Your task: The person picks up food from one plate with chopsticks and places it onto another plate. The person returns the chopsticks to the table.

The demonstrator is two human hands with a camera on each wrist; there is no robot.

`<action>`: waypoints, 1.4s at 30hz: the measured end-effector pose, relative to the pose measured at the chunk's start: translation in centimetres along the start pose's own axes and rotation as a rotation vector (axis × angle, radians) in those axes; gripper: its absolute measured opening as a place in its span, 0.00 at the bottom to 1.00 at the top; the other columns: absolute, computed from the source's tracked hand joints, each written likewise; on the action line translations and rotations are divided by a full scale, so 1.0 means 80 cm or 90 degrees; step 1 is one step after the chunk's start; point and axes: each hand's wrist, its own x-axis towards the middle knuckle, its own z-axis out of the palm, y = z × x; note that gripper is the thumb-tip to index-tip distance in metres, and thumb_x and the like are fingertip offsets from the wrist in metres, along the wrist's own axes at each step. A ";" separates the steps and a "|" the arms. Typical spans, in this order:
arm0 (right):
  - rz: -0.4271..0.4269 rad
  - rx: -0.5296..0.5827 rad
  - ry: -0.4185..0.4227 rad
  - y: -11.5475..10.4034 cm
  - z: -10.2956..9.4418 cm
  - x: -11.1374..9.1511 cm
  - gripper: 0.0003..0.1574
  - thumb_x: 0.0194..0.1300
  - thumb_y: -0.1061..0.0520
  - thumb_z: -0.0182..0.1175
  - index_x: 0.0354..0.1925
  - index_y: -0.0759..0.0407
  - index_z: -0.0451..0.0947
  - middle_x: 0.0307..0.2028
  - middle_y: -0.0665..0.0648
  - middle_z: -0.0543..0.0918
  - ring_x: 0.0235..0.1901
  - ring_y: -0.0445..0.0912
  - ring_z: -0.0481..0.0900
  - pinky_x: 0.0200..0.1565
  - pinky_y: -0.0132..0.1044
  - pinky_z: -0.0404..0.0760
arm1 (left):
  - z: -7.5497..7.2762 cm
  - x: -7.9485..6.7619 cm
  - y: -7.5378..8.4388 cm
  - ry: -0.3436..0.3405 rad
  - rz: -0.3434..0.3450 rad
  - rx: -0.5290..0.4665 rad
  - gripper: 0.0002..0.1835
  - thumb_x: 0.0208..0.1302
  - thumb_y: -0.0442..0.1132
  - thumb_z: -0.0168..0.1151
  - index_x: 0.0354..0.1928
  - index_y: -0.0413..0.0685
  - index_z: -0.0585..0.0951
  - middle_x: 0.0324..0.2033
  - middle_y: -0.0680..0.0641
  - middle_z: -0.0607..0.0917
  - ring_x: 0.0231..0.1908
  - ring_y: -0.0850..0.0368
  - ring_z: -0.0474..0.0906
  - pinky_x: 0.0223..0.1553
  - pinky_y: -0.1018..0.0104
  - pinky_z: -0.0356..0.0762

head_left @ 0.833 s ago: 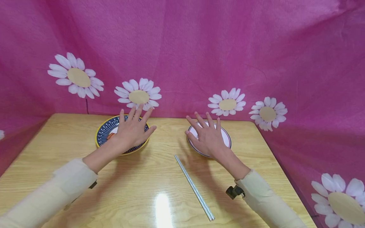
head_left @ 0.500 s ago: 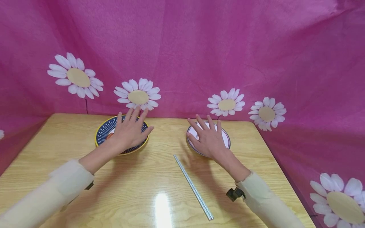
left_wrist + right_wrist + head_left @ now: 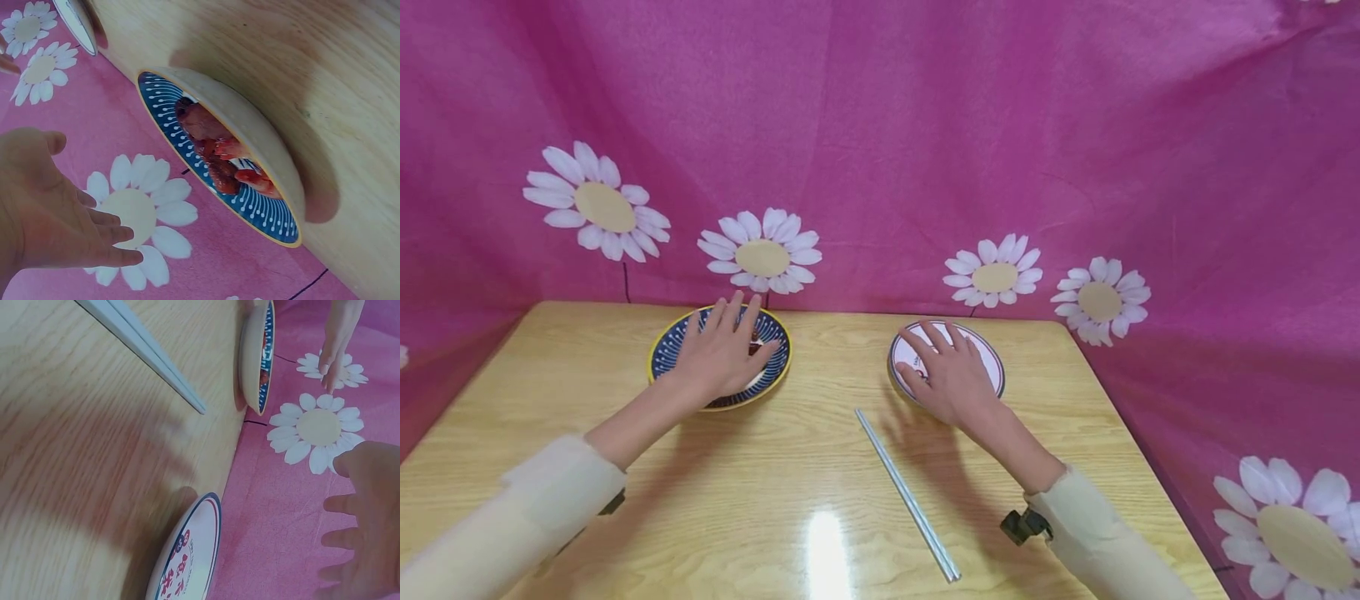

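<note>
Drawn back slightly over wooden table [image 3: 805, 467]: left hand [image 3: 715, 357] and right hand [image 3: 953, 379], both mid-air, fingers spread, nearly straight, holding nothing. Blue-patterned bowl [image 3: 666, 354] far left, white plate [image 3: 988, 357] far right. Chopsticks [image 3: 904, 493] (side by side) nearer than plate. Red-brown food pieces [image 3: 203, 123] inside bowl.

The writing stands on the white dish [image 3: 204, 544], inside its blue and red rim lines. In the right wrist view, large red characters [image 3: 172, 578] — Chinese in form — run across its inner face, turned sideways and foreshortened; their wording cannot be told for certain. Beside them runs a line of much smaller lettering [image 3: 191, 555], too fine to read, next to a small dark-blue and red motif [image 3: 182, 540]. In the head view only fragments of this print show — tiny dark letters and a red mark beside the right hand [image 3: 955, 379], illegible too.
</note>
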 end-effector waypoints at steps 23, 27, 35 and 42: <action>0.040 0.062 -0.151 -0.013 0.010 -0.027 0.19 0.69 0.48 0.62 0.48 0.61 0.82 0.34 0.56 0.85 0.36 0.51 0.84 0.41 0.51 0.81 | 0.022 -0.012 -0.058 0.015 -0.027 -0.011 0.35 0.76 0.48 0.45 0.71 0.26 0.56 0.70 0.25 0.57 0.68 0.28 0.55 0.62 0.29 0.55; 0.057 0.080 -0.192 -0.015 0.014 -0.029 0.16 0.68 0.48 0.63 0.43 0.60 0.83 0.28 0.52 0.84 0.31 0.48 0.83 0.39 0.49 0.81 | 0.025 -0.014 -0.069 0.029 -0.024 -0.004 0.33 0.76 0.46 0.46 0.69 0.23 0.58 0.67 0.25 0.61 0.67 0.27 0.58 0.59 0.29 0.60; 0.061 0.109 -0.224 -0.015 0.021 -0.038 0.12 0.68 0.51 0.63 0.36 0.59 0.82 0.23 0.49 0.79 0.24 0.43 0.74 0.34 0.41 0.77 | 0.030 -0.019 -0.082 0.047 0.010 0.019 0.26 0.76 0.44 0.46 0.58 0.21 0.66 0.54 0.26 0.71 0.58 0.31 0.67 0.49 0.32 0.69; 0.066 0.116 -0.241 -0.015 0.023 -0.043 0.12 0.69 0.50 0.62 0.33 0.57 0.81 0.20 0.48 0.75 0.21 0.42 0.71 0.29 0.39 0.74 | 0.034 -0.021 -0.096 0.044 0.016 0.025 0.20 0.76 0.43 0.45 0.48 0.25 0.69 0.42 0.31 0.73 0.48 0.33 0.72 0.42 0.35 0.70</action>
